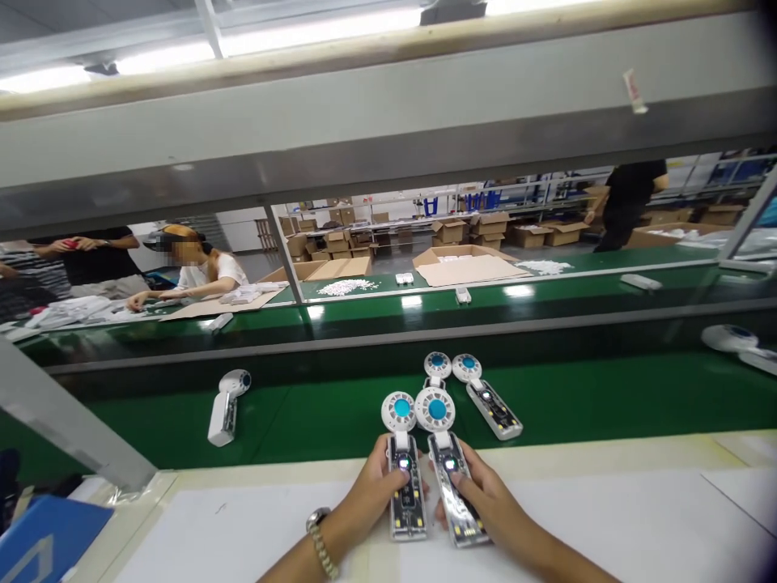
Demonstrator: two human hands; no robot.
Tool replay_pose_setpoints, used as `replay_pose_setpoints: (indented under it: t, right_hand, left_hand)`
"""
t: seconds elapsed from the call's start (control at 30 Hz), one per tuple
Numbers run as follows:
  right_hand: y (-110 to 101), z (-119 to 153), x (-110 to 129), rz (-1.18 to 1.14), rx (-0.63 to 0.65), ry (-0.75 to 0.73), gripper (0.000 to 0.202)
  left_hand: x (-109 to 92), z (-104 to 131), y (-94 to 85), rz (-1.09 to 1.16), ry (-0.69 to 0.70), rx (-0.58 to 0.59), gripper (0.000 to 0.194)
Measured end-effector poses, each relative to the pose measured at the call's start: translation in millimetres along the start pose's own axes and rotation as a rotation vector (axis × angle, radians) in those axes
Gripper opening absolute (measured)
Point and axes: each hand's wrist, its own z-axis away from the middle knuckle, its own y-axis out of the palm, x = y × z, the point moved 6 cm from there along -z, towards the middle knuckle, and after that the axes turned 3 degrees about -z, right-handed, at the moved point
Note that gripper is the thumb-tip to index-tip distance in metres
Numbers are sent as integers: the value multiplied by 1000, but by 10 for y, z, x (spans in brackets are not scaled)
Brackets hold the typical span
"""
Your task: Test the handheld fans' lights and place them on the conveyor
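Note:
My left hand (377, 486) grips a small handheld fan (408, 510) with a clear body, a visible circuit board and a round white head with a blue centre. Its thumb presses near a lit spot on the body. In my right hand (486, 494) is a matching fan (456, 506), the thumb likewise near its lit spot. The two fan heads stand side by side, close together, over the edge of the green conveyor belt (340, 405). Just beyond them, another fan (494, 409) lies on the belt, with one more fan head (437, 364) partly hidden behind mine.
A white worktable (243, 518) lies under my hands. Further fans rest on the belt at left (224, 413) and far right (732, 338). A blue folder (52, 534) sits at lower left. Across the line, a person (210, 271) works beside cardboard and piled white parts (346, 287).

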Motion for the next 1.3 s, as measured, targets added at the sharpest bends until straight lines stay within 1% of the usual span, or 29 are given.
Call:
replay_pose_setpoints:
  t: [0.13,0.27,0.37,0.47,0.57,0.7,0.77,0.9,1.0,1.1,1.3]
  right_hand:
    - [-9,-1,19,-34,-23,20,91]
    - [-11,-21,-16,-62,-6,52,91]
    - [-30,-26,-19,-35,-7,25,91]
    - [-41,-17,-11,-3,-2,9,84]
    - [-22,-1,6,-7,22,30,75]
    - [-27,18,35,16,-12,58,80]
    - [-30,22,31,37,-2,67,81]
    - [-49,19,22,22,29,35,80]
    - [-69,23,28,14,3,31,85]
    - [-50,30,60,13,1,27,86]
    - [-22,27,104,8,3,-6,78]
  left_hand:
    - [-24,14,15,-22,-11,-4,39]
    - [-26,19,13,-24,-18,-11,40]
    - [-49,33,24,-32,-11,-13,44]
    - [-79,61,60,-39,-26,4,45]
    - [-111,81,90,-39,-15,25,44]
    - [-102,76,90,-2,4,36,46]
    - [-87,67,85,21,11,39,48]
    - [-69,62,78,35,4,13,47]
    - [-88,75,99,10,11,7,48]
    - [-101,88,123,-29,6,8,47]
    - [-93,89,143,-43,-17,9,50]
